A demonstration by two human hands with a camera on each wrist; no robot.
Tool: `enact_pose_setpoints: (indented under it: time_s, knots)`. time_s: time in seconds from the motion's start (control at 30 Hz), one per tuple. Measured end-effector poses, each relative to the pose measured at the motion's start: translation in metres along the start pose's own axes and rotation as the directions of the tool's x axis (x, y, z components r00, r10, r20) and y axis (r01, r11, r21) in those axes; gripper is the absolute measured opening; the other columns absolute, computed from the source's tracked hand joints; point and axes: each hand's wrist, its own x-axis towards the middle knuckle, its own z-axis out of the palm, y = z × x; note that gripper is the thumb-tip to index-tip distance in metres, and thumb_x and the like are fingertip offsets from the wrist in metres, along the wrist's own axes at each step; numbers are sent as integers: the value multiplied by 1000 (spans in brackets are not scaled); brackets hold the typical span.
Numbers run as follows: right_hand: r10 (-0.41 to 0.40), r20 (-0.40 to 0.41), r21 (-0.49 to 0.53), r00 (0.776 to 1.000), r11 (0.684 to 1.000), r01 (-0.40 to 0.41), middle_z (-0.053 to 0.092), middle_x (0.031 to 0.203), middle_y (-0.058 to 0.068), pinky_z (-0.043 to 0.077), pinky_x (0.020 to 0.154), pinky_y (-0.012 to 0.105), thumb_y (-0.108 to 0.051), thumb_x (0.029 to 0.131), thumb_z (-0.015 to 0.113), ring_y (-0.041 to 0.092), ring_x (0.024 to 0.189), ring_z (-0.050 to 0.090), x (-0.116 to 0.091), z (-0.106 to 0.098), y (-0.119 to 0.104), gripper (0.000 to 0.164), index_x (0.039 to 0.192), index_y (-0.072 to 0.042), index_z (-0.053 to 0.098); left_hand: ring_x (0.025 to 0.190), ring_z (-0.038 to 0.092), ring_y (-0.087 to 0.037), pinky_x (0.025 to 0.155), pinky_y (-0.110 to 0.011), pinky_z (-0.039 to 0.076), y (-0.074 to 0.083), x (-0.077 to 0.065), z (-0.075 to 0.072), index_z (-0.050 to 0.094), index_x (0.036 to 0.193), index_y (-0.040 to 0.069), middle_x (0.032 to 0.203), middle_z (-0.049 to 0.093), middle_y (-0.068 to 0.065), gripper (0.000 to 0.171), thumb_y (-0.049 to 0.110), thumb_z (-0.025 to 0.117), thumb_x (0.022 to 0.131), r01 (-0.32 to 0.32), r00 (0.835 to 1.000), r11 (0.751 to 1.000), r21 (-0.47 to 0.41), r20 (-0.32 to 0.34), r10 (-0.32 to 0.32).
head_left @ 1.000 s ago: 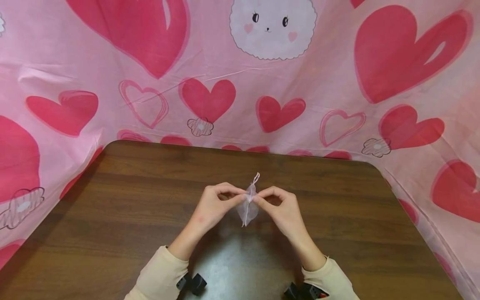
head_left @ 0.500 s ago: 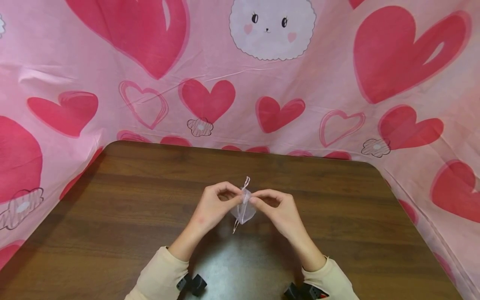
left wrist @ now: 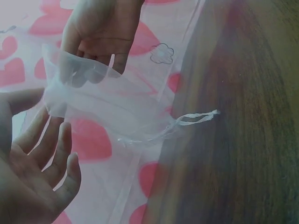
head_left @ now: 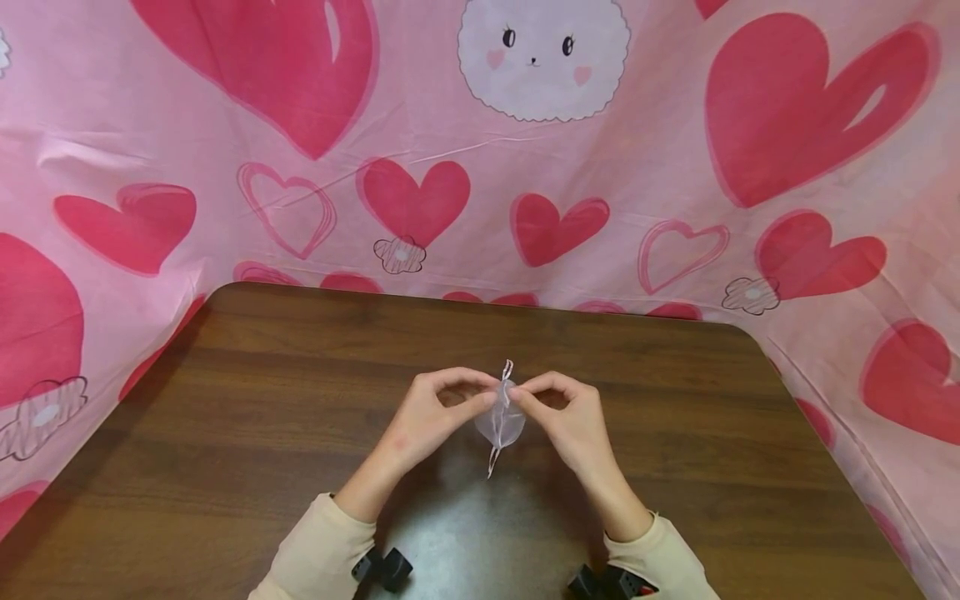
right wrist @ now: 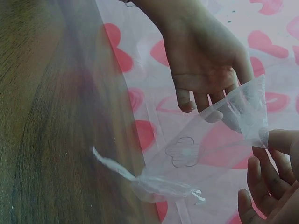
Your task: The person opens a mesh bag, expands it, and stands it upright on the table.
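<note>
A small sheer white drawstring pouch hangs between my two hands above the table. My left hand pinches one side of it between thumb and fingertips. From the other side, my right hand pinches it in the same way. One white cord loop sticks out past the fingertips in the head view, and another trails on the near side. The left wrist view has the pouch stretched from the fingertips toward the cord end. Seen from the right wrist, its see-through fabric shows nothing inside.
The brown wooden table lies under both hands. Behind it hangs a pink cloth printed with hearts. Black devices sit at both wrists, by the beige sleeves.
The pouch has turned and its body looks rounder, with more of the near cord loop showing. Its far loop swung left and then back right. Both hands shifted slightly and kept their pinch.
</note>
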Motion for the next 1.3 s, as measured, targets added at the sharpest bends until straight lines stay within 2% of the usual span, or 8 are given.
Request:
enact_pose_setpoints:
  time_s: [0.17,0.33,0.5,0.73,0.97,1.07,1.2,1.3]
  knots:
    - [-35,27,17,999,999,34,72,83,4,51,67,25,-9,82,81,14,76,65,-1,2,1,10,86,-1,75,79,64,-17,71,-31,51,0,0,1,78,104,13,95,74,3,18,20,78,87,2,1000,999,36,2,-2]
    - [-70,47,-7,996,997,71,75,90,3,52,73,27,-13,85,79,13,85,67,-2,3,2,12,94,-6,78,77,65,-14,69,-34,52,-1,2,0,80,96,15,90,75,6,10,18,78,87,-13,999,995,98,-49,18]
    - [-47,64,-20,997,999,49,75,95,2,52,76,28,-18,86,78,14,89,68,-1,3,1,17,100,-8,78,67,63,-18,61,-27,50,-2,2,1,79,92,12,87,74,1,7,12,79,85,4,995,997,74,-104,4]
    - [-7,137,-58,990,998,15,75,96,3,54,75,29,-20,88,77,18,89,69,-1,3,0,19,102,-8,78,69,59,-15,63,-24,47,-3,3,2,76,89,8,81,70,-3,9,10,82,82,-1,984,1000,17,-176,4]
    - [0,59,-120,998,993,7,75,85,1,50,62,25,-20,85,80,22,75,67,-1,2,-1,12,92,-11,80,72,60,-10,65,-26,48,0,1,1,77,92,23,76,64,8,17,19,86,78,47,974,978,204,-226,0]
    - [-4,38,-128,999,992,9,74,81,0,46,57,25,-19,83,82,20,68,64,-1,2,-2,10,88,-11,80,72,61,-9,67,-27,50,-1,1,1,77,92,22,76,65,10,16,17,85,79,5,975,965,261,-214,52]
    - [1,15,-130,1000,992,1,72,77,1,45,55,24,-15,81,83,18,65,62,-1,1,-3,8,84,-10,78,72,60,-6,66,-28,49,-1,0,2,76,93,26,79,63,16,17,19,85,80,-52,979,934,354,-166,118]
    - [4,0,-132,1000,991,-3,70,75,2,45,55,24,-12,80,83,15,64,61,-1,1,-2,8,81,-8,77,74,60,-6,67,-29,50,-1,0,2,75,97,29,82,63,18,21,23,85,79,-81,982,924,374,-128,137]
